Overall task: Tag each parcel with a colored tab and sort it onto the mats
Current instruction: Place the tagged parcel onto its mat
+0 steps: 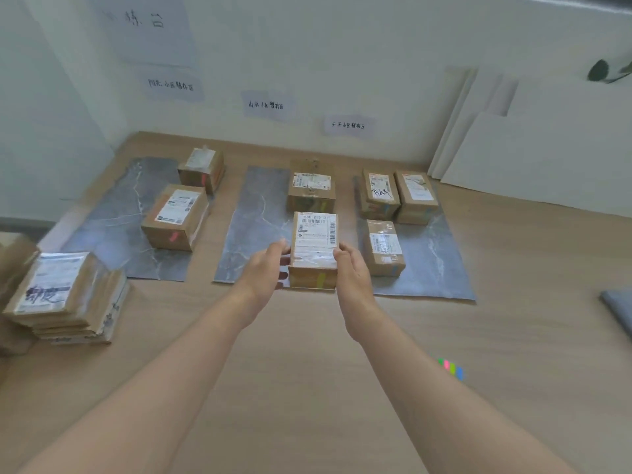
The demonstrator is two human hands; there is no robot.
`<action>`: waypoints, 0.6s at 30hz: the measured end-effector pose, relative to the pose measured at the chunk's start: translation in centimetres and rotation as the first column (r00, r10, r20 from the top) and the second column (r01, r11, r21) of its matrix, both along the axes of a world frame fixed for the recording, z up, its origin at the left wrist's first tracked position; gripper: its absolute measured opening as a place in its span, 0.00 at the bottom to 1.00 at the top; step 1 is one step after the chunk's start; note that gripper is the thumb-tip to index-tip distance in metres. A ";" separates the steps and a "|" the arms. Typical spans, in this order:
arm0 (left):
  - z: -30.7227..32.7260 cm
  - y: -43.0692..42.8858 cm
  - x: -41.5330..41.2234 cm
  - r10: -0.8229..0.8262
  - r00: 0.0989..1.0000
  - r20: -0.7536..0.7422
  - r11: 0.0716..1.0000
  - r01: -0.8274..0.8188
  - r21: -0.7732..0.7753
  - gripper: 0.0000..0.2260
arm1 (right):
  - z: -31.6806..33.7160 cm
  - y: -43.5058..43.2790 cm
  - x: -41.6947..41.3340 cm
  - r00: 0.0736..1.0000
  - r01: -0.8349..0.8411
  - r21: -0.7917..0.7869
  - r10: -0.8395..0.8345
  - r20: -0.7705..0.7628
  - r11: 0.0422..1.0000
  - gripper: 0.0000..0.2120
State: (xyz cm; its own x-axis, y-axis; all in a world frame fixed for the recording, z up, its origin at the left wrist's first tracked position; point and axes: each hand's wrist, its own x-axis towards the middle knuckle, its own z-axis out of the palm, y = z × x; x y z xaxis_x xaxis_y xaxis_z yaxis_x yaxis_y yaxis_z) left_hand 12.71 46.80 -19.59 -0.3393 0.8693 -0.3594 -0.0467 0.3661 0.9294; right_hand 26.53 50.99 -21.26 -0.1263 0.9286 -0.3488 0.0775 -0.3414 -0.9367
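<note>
**Head view: step in hand**

You are setting a tagged parcel (pixel 314 241) down at the near end of the middle mat (pixel 253 227). The fingers (pixel 284 248) of your left hand (pixel 270 268) are curled round the parcel's left side. Your right hand (pixel 352 271) grips the opposite side, thumb at the top edge. Whether the base already touches the mat cannot be told.

1. Lower the parcel flat, with both sides level.
2. Line it up with the rear parcel (pixel 311 189) on the same mat, leaving a gap between them.
3. Keep the tab (pixel 321 280) on the near face turned towards you so that its colour can be read. Do not brush it as you let go.
4. Draw both hands outward together.

**Head view: counts**

- Mats: three, all grey and marbled.
- Middle mat: the parcel in your hands plus the rear parcel. A further box seems to sit behind that one, but this is uncertain.
- Left mat (pixel 116 217), left of the middle mat: two parcels.
- Right mat (pixel 427 254), right of the middle mat: three parcel positions. The rear two may be stacked.
- Untagged pile (pixel 65 295), far left of the middle mat: several parcels, number unclear.
- Tab strip (pixel 451 369), on the desk (pixel 307 388) nearer you than the middle mat and to its right: four coloured tabs.
- Wall labels above the mats: three.
</note>
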 end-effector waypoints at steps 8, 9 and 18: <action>-5.6 9.1 -4.6 -0.082 0.996 0.035 0.989 0.086 -0.118 0.18 | -5.3 8.0 -4.8 0.991 0.115 -0.109 -0.107 0.075 0.987 0.14; -6.4 10.2 -5.0 -0.078 0.996 0.046 0.988 0.083 -0.131 0.18 | -6.0 9.0 -5.1 0.991 0.114 -0.123 -0.105 0.080 0.986 0.14; -14.5 18.4 -5.7 -0.051 0.990 0.134 0.970 0.081 -0.231 0.15 | -13.3 17.3 -6.3 0.987 0.099 -0.181 -0.072 0.146 0.979 0.15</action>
